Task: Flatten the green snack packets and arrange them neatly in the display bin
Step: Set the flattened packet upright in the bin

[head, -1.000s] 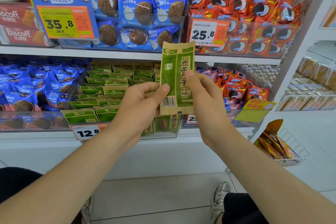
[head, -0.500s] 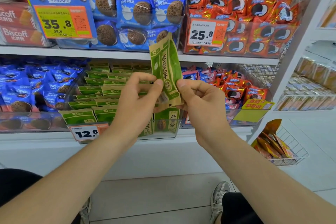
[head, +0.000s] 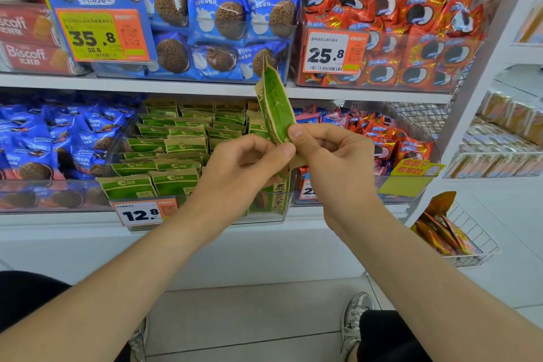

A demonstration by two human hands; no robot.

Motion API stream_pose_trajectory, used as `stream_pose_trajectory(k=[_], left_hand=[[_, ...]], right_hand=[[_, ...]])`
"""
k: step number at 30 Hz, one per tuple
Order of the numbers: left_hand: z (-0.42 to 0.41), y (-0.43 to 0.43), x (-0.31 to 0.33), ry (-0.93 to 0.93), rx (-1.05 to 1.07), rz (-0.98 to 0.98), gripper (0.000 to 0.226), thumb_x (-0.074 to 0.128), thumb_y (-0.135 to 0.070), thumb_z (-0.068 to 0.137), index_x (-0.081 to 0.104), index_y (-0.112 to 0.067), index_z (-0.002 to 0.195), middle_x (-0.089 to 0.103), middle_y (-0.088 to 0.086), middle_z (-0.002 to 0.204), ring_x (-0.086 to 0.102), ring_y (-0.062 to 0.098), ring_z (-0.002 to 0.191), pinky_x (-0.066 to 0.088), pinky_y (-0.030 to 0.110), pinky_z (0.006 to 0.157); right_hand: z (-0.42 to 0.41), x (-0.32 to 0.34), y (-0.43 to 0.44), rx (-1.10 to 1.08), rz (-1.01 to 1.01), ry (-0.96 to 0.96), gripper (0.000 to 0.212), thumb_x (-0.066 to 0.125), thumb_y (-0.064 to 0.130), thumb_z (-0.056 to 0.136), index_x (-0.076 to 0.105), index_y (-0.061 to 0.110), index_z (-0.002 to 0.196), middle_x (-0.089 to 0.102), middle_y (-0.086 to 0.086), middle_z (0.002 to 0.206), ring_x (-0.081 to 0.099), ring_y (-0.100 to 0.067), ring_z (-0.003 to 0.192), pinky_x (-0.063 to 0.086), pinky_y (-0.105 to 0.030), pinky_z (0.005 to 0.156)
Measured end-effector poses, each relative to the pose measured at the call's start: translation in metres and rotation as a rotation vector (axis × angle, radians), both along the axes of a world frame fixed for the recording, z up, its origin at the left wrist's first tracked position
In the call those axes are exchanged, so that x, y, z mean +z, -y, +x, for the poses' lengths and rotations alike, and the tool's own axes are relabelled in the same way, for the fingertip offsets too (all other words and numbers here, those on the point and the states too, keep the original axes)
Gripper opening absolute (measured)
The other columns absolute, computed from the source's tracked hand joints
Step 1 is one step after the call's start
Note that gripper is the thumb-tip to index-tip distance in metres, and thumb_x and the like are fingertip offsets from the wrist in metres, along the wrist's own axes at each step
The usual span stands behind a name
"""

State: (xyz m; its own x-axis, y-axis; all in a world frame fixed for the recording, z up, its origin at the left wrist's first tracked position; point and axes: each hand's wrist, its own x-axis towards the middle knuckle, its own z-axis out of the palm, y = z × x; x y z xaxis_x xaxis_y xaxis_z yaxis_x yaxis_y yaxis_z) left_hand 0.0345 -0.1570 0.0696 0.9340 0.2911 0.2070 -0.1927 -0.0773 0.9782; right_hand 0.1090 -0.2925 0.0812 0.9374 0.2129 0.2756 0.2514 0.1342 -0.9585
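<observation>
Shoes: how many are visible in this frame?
2: left shoe at the bottom edge, partly hidden behind the left forearm; right shoe lower right, beside the dark trouser leg.

Bare forearms, black trousers, grey laced sneakers

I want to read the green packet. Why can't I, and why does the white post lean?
Head view: the green packet is nearly edge-on, pinched between the left hand and right hand, and slightly soft, so its print is unreadable; the wide lens probably leans the white post; pale glare hazes the clear bin front; the 12.8 price tag is sharp.
</observation>
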Motion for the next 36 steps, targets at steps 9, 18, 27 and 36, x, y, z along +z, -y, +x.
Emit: stream_pose_trajectory(k=[9,18,27,36], left_hand=[[0.003,-0.003,-0.001,-0.048,0.054,0.087,0.02,0.064,-0.01,0.103,0.078,-0.017,0.09,0.078,0.007,0.102,0.076,0.024,0.102,0.062,0.045,0.098],[0.002,-0.008,0.006,0.003,0.254,-0.132,0.049,0.052,-0.047,0.108,0.052,0.002,0.111,0.07,0.01,0.091,0.073,0.025,0.083,0.066,0.036,0.076],[-0.001,-0.004,-0.004,-0.006,0.09,0.284,0.029,0.043,-0.034,0.114,0.056,-0.012,0.101,0.054,-0.006,0.078,0.053,0.008,0.071,0.047,0.026,0.066],[0.001,-0.011,-0.01,-0.022,0.068,0.427,0.027,0.042,-0.035,0.114,0.054,-0.021,0.094,0.059,0.003,0.079,0.058,0.019,0.071,0.05,0.044,0.072]], right_hand=[[0.002,-0.001,0.0,0.037,-0.042,-0.093,0.011,0.07,0.011,0.101,0.077,0.006,0.094,0.08,-0.011,0.086,0.075,-0.022,0.078,0.065,-0.04,0.078],[0.008,0.014,0.016,0.505,-0.418,0.063,0.01,0.077,0.003,0.094,0.073,0.007,0.086,0.076,-0.005,0.072,0.071,-0.016,0.066,0.058,-0.025,0.065],[0.007,0.009,0.008,0.282,-0.419,0.021,0.035,0.069,0.033,0.103,0.072,-0.001,0.095,0.079,-0.013,0.085,0.078,-0.03,0.081,0.064,-0.057,0.081],[0.01,0.006,0.005,0.292,-0.411,-0.008,0.026,0.065,0.014,0.104,0.072,0.006,0.08,0.078,-0.015,0.081,0.078,-0.029,0.079,0.065,-0.047,0.084]])
